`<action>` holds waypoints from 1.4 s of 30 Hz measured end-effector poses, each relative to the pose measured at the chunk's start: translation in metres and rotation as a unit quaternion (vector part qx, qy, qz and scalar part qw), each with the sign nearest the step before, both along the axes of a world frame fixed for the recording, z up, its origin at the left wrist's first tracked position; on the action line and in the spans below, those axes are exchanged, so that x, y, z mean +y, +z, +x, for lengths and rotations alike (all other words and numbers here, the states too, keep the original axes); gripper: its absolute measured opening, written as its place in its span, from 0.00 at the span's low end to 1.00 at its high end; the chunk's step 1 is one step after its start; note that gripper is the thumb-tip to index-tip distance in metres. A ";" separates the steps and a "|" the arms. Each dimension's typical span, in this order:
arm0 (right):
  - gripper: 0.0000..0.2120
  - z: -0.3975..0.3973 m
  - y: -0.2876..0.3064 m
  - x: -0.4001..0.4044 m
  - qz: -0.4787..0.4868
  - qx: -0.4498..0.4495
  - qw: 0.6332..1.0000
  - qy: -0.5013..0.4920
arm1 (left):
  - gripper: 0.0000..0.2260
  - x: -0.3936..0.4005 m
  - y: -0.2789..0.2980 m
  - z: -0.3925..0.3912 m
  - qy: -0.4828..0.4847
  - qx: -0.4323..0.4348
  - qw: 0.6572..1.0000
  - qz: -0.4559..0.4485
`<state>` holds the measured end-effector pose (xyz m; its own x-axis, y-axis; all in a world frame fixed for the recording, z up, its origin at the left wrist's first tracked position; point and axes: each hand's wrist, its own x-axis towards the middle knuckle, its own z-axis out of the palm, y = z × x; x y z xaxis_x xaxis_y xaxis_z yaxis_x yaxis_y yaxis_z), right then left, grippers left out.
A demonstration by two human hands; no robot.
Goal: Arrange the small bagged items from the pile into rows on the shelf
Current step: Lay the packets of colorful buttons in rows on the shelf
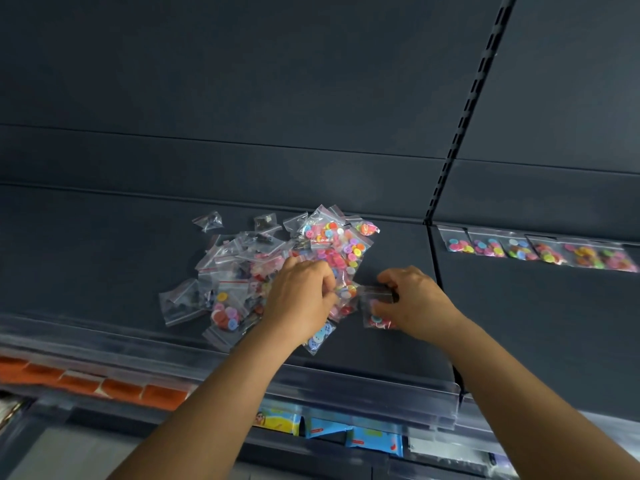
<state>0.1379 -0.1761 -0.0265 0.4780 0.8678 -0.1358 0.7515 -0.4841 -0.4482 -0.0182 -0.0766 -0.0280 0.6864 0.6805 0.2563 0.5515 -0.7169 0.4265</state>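
Both hands are down on the dark shelf (104, 258), right at the near edge of the pile (277, 268). The left hand (299, 299) sits on the pile itself, fingers curled and pinching a clear little bag of buttons (346, 293) at the pile's right-hand side. The right hand (414, 301) is just to the right of the pile, fingers bent around another small bag (375, 311), this one showing red and pink buttons at its lower end; the bag's top strip sits between thumb and fingers. The two hands are close together, nearly touching across those bags. The pile is a loose heap of clear zip bags, many stuffed with bright buttons in pink, orange, yellow and blue, some holding darker bits I can't make out. A bag of pale blue buttons (320, 337) pokes out on the near side of the pile, under the left wrist. One stray bag (209, 221) lies off the pile's far left corner. Well to the right of the pile, past the slotted upright post (464, 126), a row of button bags (540, 251) lies side by side along the back of the next shelf section. Nearer than the pile runs a clear plastic lip (346, 382), and below it orange packets (121, 388) and blue packets (367, 439).
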 end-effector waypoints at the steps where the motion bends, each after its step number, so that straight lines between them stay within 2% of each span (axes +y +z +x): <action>1: 0.24 -0.001 0.001 -0.001 -0.009 0.003 1.000 0.004 | 0.07 -0.001 0.002 0.000 -0.001 -0.010 1.000 -0.017; 7: 0.21 -0.004 0.003 -0.002 -0.041 0.048 0.997 -0.032 | 0.07 -0.002 0.009 0.003 -0.002 -0.062 0.990 -0.124; 9: 0.14 -0.004 0.005 -0.002 -0.039 0.051 0.997 -0.032 | 0.05 -0.004 0.011 0.004 -0.004 -0.082 0.986 -0.147; 12: 0.01 -0.006 0.005 -0.006 -0.013 0.049 0.998 -0.025 | 0.04 -0.007 0.015 0.006 -0.012 -0.087 0.988 -0.126; 15: 0.06 -0.004 0.004 -0.014 0.066 0.072 0.994 -0.048 | 0.04 -0.009 0.019 0.012 -0.029 -0.105 0.988 -0.109; 19: 0.07 0.006 0.011 -0.029 0.182 0.136 0.965 -0.131 | 0.07 -0.010 0.023 0.026 -0.060 -0.141 0.978 -0.141; 22: 0.17 0.020 0.015 -0.045 0.218 0.179 0.943 -0.178 | 0.05 -0.014 0.022 0.044 -0.074 -0.149 0.970 -0.177; 24: 0.22 0.033 0.018 -0.058 0.220 0.177 0.937 -0.204 | 0.06 -0.021 0.021 0.060 -0.091 -0.140 0.966 -0.199; 30: 0.24 0.077 0.016 -0.094 0.171 0.138 0.944 -0.245 | 0.06 -0.047 0.009 0.112 -0.141 -0.095 0.961 -0.218; 36: 0.26 0.110 0.005 -0.105 0.128 0.139 0.947 -0.259 | 0.07 -0.066 -0.003 0.161 -0.150 -0.050 0.956 -0.247; 38: 0.27 0.115 -0.001 -0.103 0.118 0.123 0.953 -0.250 | 0.09 -0.069 -0.006 0.171 -0.144 -0.036 0.964 -0.221; 40: 0.28 0.120 -0.005 -0.105 0.108 0.064 0.966 -0.227 | 0.15 -0.071 -0.009 0.175 -0.128 -0.021 0.981 -0.145; 42: 0.25 0.123 -0.006 -0.109 0.107 -0.001 0.975 -0.194 | 0.15 -0.072 -0.012 0.172 -0.121 -0.016 0.990 -0.065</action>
<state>0.2605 -0.2851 -0.0323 0.7755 0.6307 0.0290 0.5317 -0.6276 -0.5687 0.1540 -0.1485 -0.0400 0.8269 0.5252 0.2011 0.3542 -0.7641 0.5391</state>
